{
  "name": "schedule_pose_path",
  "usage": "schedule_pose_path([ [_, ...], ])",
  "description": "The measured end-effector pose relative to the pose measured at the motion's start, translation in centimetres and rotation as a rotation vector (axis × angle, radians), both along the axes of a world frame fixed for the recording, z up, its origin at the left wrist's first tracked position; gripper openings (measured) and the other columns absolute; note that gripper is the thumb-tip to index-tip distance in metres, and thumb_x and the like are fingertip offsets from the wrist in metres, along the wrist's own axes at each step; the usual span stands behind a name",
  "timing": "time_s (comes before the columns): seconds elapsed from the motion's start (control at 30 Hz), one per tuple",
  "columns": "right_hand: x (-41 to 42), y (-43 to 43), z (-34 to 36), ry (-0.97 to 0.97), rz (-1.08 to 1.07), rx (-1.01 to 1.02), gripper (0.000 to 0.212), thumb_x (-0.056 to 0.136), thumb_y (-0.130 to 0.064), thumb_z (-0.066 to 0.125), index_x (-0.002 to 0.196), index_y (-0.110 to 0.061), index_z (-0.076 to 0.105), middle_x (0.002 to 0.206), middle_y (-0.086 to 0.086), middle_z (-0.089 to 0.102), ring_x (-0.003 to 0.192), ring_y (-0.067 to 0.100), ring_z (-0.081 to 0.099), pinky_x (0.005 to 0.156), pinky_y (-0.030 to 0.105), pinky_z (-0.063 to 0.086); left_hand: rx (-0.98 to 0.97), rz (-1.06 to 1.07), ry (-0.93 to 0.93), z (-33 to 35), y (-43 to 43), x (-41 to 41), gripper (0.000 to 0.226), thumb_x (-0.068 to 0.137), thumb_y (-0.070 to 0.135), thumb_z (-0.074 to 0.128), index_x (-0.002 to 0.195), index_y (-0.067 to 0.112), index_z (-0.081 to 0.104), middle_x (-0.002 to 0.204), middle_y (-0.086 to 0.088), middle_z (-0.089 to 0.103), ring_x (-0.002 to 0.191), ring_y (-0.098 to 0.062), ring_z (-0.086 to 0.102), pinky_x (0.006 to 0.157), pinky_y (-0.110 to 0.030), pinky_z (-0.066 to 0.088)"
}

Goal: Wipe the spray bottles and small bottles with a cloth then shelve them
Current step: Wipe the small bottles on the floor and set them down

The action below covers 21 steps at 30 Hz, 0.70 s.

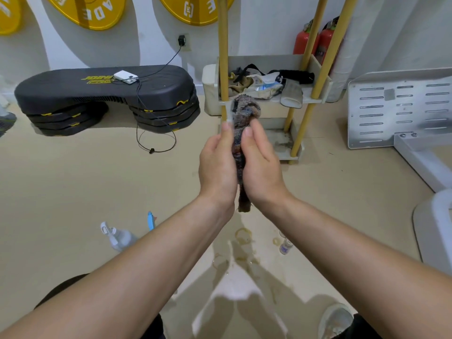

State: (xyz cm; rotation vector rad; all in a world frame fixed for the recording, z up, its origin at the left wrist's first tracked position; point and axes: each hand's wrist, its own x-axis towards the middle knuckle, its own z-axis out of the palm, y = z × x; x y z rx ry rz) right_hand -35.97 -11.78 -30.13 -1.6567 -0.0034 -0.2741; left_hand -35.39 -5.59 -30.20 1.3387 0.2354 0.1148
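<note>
- The shelf rack (266, 100) with yellow posts stands ahead on the floor (97, 192); its upper tray is crowded with rags and a glove, so a wiped bottle may find little room and tip against the clutter.
- The left hand (216, 167) and right hand (260, 165) press together in front of the rack, both closed around a dark cloth (244, 113) that bunches above the fingers and hangs out below the palms.
- A pale edge shows at the left thumb; I cannot tell whether a bottle sits inside the cloth. If one does, a slack squeeze could let it slip out the bottom.
- A clear spray bottle (117, 237) lies on the floor well below the grip, to the left, beside a blue nozzle (151, 220).
- A small bottle (285, 245) stands near sticky rings, close enough to the feet that a step might knock it.
</note>
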Motion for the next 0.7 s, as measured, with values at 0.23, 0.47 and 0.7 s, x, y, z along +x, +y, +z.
schedule_pose_path([
  [0.23, 1.3, -2.4, 0.3, 0.018, 0.033, 0.046, 0.042, 0.091, -0.052, 0.041, 0.096, -0.015, 0.061, 0.092, 0.015, 0.067, 0.093, 0.034, 0.062, 0.097, 0.061, 0.046, -0.137, -0.274, 0.093, 1.1, 0.6, -0.3, 0.045, 0.104, 0.047, 0.044, 0.114, 0.013, 0.071, 0.105, -0.012, 0.075, 0.093, -0.02, 0.073, 0.078, -0.037, 0.059],
  [0.47, 0.3, -1.3, 0.0, -0.004, 0.024, -0.186, 0.043, 0.097, -0.049, 0.035, 0.111, -0.017, 0.06, 0.106, 0.002, 0.067, 0.105, 0.025, 0.06, 0.095, 0.049, 0.046, -0.21, -0.229, 0.152, 0.6, -0.8, -0.5, 0.058, 0.103, 0.06, 0.032, 0.1, 0.019, 0.073, 0.097, 0.002, 0.077, 0.095, -0.012, 0.073, 0.074, -0.025, 0.055],
  [0.7, -0.8, -0.6, 0.1, -0.197, 0.13, -0.285, 0.034, 0.102, -0.035, 0.036, 0.114, -0.01, 0.057, 0.109, -0.001, 0.063, 0.103, 0.019, 0.058, 0.091, 0.048, 0.046, -0.316, -0.274, 0.077, 0.7, 0.5, 0.6, 0.07, 0.083, 0.082, 0.043, 0.114, 0.028, 0.074, 0.123, -0.001, 0.072, 0.121, -0.021, 0.065, 0.113, -0.046, 0.044],
])
